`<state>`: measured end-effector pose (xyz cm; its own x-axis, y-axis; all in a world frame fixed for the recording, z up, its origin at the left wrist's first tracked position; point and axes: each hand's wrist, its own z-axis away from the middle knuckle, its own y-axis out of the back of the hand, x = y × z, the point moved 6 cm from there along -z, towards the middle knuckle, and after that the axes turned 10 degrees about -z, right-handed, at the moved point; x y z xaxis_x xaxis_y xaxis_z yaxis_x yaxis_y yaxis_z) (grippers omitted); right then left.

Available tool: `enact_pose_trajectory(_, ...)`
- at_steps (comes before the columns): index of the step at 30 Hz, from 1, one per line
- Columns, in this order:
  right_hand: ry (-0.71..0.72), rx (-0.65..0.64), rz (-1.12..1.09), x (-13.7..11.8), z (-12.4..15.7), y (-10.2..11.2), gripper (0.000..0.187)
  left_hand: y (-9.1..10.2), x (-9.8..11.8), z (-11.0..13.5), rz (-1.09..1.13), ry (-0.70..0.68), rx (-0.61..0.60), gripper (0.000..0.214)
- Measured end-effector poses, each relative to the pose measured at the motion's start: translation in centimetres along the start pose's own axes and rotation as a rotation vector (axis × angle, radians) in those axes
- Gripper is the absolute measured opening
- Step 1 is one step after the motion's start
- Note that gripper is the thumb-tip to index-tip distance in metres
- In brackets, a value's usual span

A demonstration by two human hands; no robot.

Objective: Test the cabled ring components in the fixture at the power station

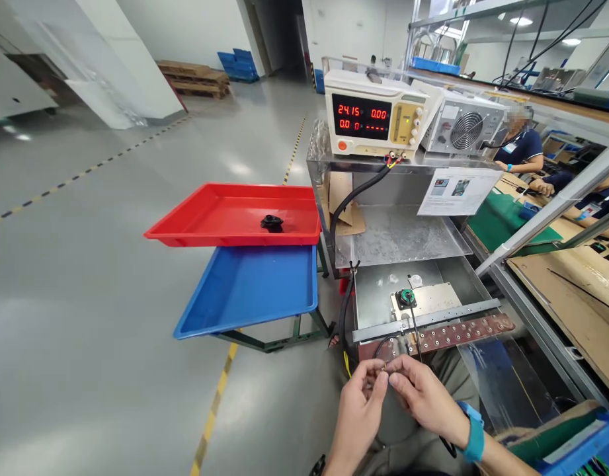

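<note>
A thin black wire (pixel 417 330) runs from a small round black-and-green connector (pixel 406 297) lying on the pale metal plate (pixel 433 299), down to a tiny brass-coloured wire end (pixel 384 365) pinched below that plate.

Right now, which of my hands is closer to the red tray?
Left. Your left hand is below and right of the red tray; your right hand lies farther right, beside it, both pinching a thin black wire.
</note>
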<state>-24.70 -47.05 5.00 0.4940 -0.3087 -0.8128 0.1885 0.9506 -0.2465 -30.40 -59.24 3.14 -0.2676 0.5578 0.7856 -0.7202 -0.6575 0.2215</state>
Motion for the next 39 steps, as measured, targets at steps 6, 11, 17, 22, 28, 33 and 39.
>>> enact_pose_trajectory(6, 0.097, 0.054, 0.482, 0.5, 2.2, -0.6, 0.013, 0.2, -1.2, 0.0, 0.081, 0.138, -0.171, 0.063)
enact_pose_trajectory(11, 0.374, -0.125, 0.748, -1.0, 3.3, -1.7, 0.017, 0.4, -2.3, 0.3, 0.331, 0.335, -0.473, 0.056)
enact_pose_trajectory(17, -0.018, 0.077, 0.337, 0.7, 0.3, -0.4, 0.025, 0.4, -4.5, -1.6, 0.31, 0.389, -0.379, 0.066)
enact_pose_trajectory(22, -0.122, 0.243, 0.457, 2.9, -2.1, -0.2, 0.015, 2.0, -5.2, -1.8, -0.052, 0.166, 0.083, 0.057)
enact_pose_trajectory(28, -0.134, 0.24, 0.579, 3.5, -3.5, -0.4, 0.009, 1.2, -3.6, 0.7, -0.448, -0.124, 0.088, 0.033)
enact_pose_trajectory(33, -0.133, 0.245, 0.644, 3.7, -3.8, -0.8, 0.009, 0.3, -3.3, 1.0, -0.714, -0.323, 0.133, 0.031)
enact_pose_trajectory(39, -0.126, 0.244, 0.653, 3.9, -4.3, -1.2, 0.009, 0.5, -3.1, 0.8, -0.734, -0.438, 0.232, 0.033)
